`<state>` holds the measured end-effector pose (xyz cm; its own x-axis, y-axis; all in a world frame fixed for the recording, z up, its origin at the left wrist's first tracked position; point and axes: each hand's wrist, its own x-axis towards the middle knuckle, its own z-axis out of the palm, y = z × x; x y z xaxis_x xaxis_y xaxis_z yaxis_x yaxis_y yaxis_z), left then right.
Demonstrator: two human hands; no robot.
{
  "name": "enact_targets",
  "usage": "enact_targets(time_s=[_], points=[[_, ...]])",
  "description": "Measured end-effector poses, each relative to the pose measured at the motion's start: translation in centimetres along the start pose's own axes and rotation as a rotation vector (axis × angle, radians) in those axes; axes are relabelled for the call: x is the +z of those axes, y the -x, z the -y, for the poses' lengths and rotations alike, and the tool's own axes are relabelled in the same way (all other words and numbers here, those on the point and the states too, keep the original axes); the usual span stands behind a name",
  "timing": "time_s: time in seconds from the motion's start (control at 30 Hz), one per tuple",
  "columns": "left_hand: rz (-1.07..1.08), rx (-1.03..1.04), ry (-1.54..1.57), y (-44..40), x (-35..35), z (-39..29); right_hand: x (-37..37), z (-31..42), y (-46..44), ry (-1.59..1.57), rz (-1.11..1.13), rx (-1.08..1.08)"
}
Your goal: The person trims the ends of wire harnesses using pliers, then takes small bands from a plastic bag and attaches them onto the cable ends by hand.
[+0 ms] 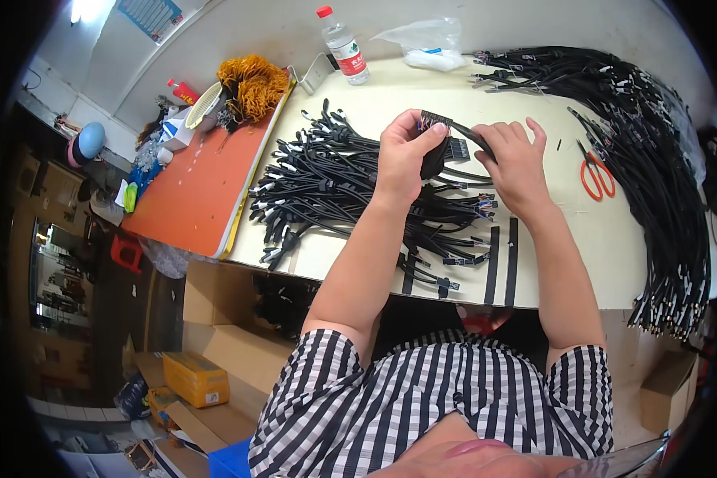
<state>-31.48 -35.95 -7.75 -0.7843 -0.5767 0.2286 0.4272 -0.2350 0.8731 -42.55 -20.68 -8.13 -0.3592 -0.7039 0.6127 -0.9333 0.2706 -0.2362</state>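
Observation:
My left hand [404, 155] pinches a black connector [436, 120] with small coloured wires at its edge, held above the table. From the connector a black cable [464, 131] runs to my right hand [515, 162], whose thumb and fingers close on it. Some black material hangs below my left thumb. Under and left of my hands lies a pile of black cables [327, 175] with white ends on the left and open connectors on the right.
A bottle [348, 57] and a plastic bag [434, 52] stand at the back. Orange-handled scissors [597, 177] lie right of my hands, beside a large cable bundle [653, 191]. Black strips [511, 263] lie at the front edge. An orange board [191, 187] is at left.

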Motion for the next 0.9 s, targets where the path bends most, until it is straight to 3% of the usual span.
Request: enact_targets(time_s=[0.2,0.37,0.5,0.9], points=[[-0.009,-0.007,0.007,-0.1,-0.3,-0.2,0.0,0.0,0.1,-0.083,0.043,0.021],[-0.002,-0.233,0.187,-0.1,-1.2,-0.7,0.2,0.0,0.1,-0.197,0.059,-0.035],[-0.12,-0.076,0.112,-0.4,-1.0,-1.1,0.3,-1.2,0.1,-0.046,-0.088,0.118],[-0.062,0.004,-0.033,0.0,-0.2,0.2,0.3,-0.1,0.3,-0.104,0.045,0.025]])
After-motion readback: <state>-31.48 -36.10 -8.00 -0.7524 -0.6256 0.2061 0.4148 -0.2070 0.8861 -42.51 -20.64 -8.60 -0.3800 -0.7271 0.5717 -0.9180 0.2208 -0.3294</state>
